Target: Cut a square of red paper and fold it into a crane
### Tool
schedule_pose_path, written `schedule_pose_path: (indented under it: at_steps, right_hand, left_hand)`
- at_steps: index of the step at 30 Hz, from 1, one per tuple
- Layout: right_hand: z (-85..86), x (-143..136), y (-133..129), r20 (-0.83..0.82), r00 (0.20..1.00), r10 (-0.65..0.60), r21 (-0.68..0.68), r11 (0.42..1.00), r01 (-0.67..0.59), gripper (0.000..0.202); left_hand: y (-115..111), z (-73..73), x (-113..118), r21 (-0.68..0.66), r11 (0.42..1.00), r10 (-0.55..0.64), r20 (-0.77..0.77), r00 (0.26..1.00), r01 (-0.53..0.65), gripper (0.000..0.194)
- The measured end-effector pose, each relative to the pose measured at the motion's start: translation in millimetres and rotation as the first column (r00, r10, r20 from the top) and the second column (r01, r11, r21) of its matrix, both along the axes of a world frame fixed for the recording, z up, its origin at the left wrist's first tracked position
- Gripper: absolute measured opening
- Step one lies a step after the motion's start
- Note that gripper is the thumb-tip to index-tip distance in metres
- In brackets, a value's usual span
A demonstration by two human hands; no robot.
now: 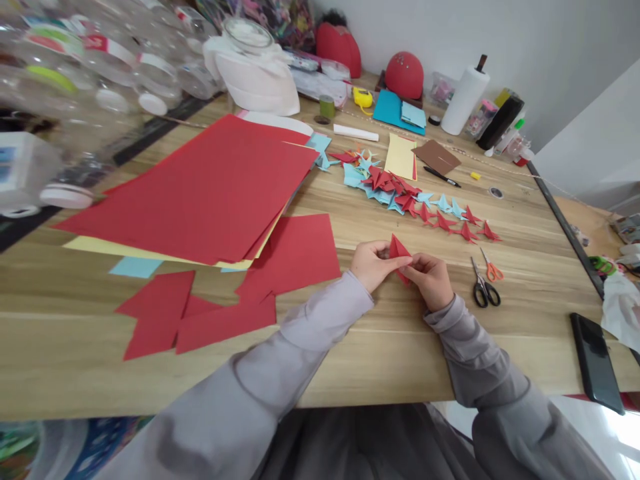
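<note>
Between my two hands, a little above the wooden table (380, 347), is a folded piece of red paper (399, 251) with a pointed top. My left hand (374, 265) pinches it from the left, its thumb laid across the front. On the right side, my right hand (429, 277) grips the same paper's edge between thumb and fingertips. Folded red paper cranes (443, 221) and light blue paper cranes (444, 204) lie in rows beyond my hands. Black-handled scissors (484, 288) and orange-handled scissors (493, 268) rest right of my right hand.
Large red sheets (210, 193) are stacked at left, with cut red pieces (160, 313) before them. Plastic bottles (110, 60) crowd the far left. A phone (595, 360) lies at the right edge. Behind stand a paper roll (465, 100) and a yellow tape measure (363, 98).
</note>
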State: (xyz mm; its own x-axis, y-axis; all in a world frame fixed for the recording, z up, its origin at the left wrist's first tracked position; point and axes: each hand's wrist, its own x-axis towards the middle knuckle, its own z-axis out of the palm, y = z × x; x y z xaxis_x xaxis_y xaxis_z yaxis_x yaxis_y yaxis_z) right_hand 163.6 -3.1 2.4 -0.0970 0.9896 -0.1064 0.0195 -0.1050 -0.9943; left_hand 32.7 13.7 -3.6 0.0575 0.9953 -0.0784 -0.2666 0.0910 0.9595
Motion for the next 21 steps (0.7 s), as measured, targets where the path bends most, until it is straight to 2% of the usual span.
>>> schedule_pose_path:
  at_steps: [4,8,11,15,19,21]
  right_hand:
    - [1.6,0.0,-0.8,0.008,1.0,0.021,0.01,1.0,-0.021,0.027]
    - [2.2,0.5,-1.1,0.024,0.997,0.074,0.002,0.997,-0.074,0.026]
    - [1.2,0.0,-1.9,0.072,0.993,0.096,0.002,0.995,-0.096,0.028]
    - [0.6,-1.2,-2.6,0.062,0.997,0.055,0.0,0.998,-0.055,0.03]
    - [0.5,-0.5,-1.7,0.011,1.0,0.029,-0.024,0.999,-0.028,0.03]
    - [0.5,0.2,-1.1,-0.013,1.0,-0.008,-0.031,1.0,0.008,0.029]
  left_hand:
    - [1.8,-4.8,-0.1,-0.012,0.999,0.047,-0.019,0.999,-0.047,0.028]
    - [3.3,-4.1,-1.2,-0.074,0.995,0.069,0.137,0.988,-0.059,0.033]
    - [3.9,-2.5,-2.6,-0.067,0.994,0.095,0.207,0.974,-0.083,0.031]
    - [5.7,-2.9,-3.2,-0.052,0.988,0.151,0.222,0.963,-0.143,0.027]
    - [7.7,-2.0,-3.4,-0.129,0.978,0.193,0.256,0.947,-0.165,0.023]
    - [7.6,-0.2,-3.9,-0.116,0.979,0.193,0.259,0.946,-0.168,0.042]
